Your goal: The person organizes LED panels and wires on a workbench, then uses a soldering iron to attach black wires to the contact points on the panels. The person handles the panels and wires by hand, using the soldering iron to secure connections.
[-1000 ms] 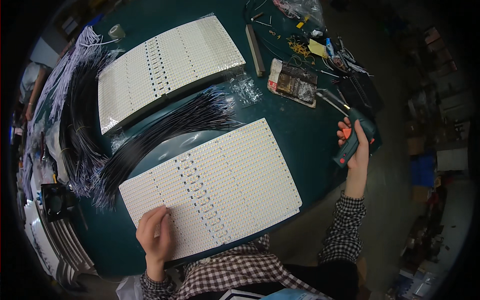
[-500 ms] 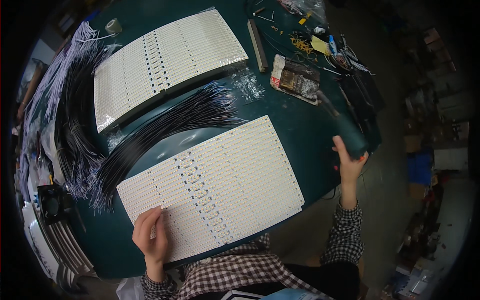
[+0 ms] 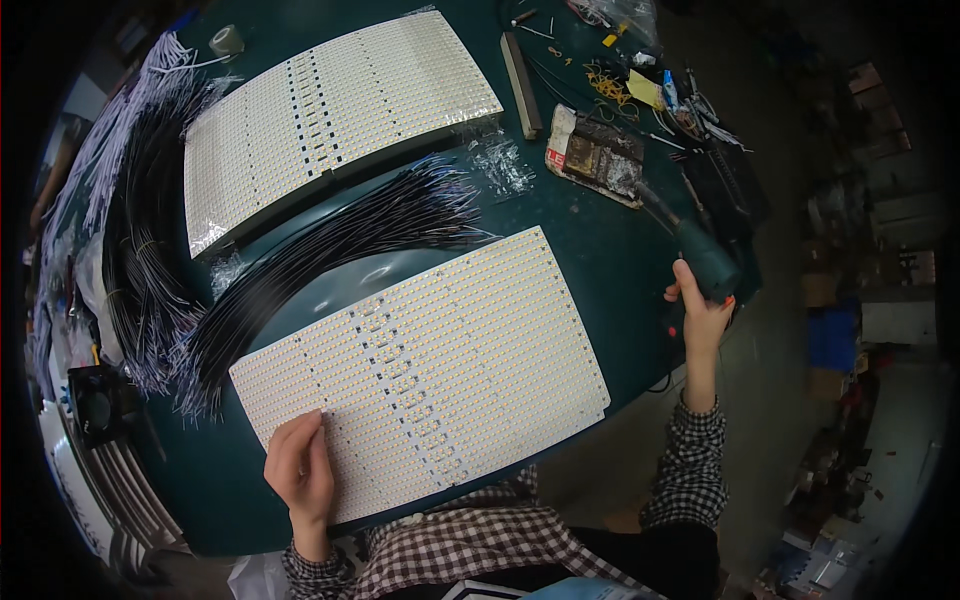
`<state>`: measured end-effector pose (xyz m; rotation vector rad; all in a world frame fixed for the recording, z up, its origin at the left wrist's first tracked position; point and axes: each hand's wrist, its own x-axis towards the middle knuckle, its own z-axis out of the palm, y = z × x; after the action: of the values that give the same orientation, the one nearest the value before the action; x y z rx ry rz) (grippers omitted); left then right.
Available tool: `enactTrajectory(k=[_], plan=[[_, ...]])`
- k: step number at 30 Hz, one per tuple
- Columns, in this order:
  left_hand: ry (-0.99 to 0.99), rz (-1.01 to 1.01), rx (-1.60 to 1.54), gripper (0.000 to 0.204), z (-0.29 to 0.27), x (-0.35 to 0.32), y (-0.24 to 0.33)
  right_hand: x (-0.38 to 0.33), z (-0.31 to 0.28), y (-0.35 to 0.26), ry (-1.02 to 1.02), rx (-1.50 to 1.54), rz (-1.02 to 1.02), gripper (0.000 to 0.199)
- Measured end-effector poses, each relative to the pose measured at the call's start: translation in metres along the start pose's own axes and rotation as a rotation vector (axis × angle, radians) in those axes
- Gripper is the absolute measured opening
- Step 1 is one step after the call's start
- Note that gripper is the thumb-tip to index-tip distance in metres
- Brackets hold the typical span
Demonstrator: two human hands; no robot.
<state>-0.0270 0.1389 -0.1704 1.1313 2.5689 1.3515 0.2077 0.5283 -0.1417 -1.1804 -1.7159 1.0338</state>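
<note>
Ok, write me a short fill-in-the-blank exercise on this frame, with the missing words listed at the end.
1. The right hand holds a gun-shaped tool with a dark ____ body.
2. The left hand is over the ____ (left or right) half of the nearer dotted panel.
3. The black wire bundle lies ____ the nearer panel and the farther dotted panel.
4. The yellow piece lies to the ____ of the long narrow bar.

Missing words: green; left; between; right.
</note>
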Motion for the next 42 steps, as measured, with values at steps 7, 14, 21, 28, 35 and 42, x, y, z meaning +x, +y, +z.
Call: enactTrajectory(k=[7, 14, 21, 28, 35, 42], plan=[[-0.030, -0.031, -0.016, 0.019, -0.013, -0.001, 0.000, -0.002, -0.018, -0.014, -0.021, 0.485, 0.235, 0.034], [-0.074, -0.039, 0.000, 0.021, -0.050, 0.023, -0.004, 0.001, -0.021, -0.007, -0.133, 0.709, 0.303, 0.036], [-0.150, 0.156, 0.102, 0.029, -0.053, 0.081, -0.008, -0.013, 0.005, -0.006, 0.103, 0.363, 0.013, 0.033], [-0.152, 0.286, 0.257, 0.033, -0.045, 0.111, -0.027, -0.025, 0.000, -0.018, 0.180, 0.194, -0.087, 0.035], [-0.232, 0.368, 0.247, 0.033, -0.014, 0.149, -0.043, -0.039, -0.026, 0.001, -0.124, 0.790, 0.218, 0.037], [-0.472, 0.165, 0.245, 0.036, 0.026, 0.199, -0.071, -0.036, 0.003, 0.063, -0.470, 1.369, 0.452, 0.039]])
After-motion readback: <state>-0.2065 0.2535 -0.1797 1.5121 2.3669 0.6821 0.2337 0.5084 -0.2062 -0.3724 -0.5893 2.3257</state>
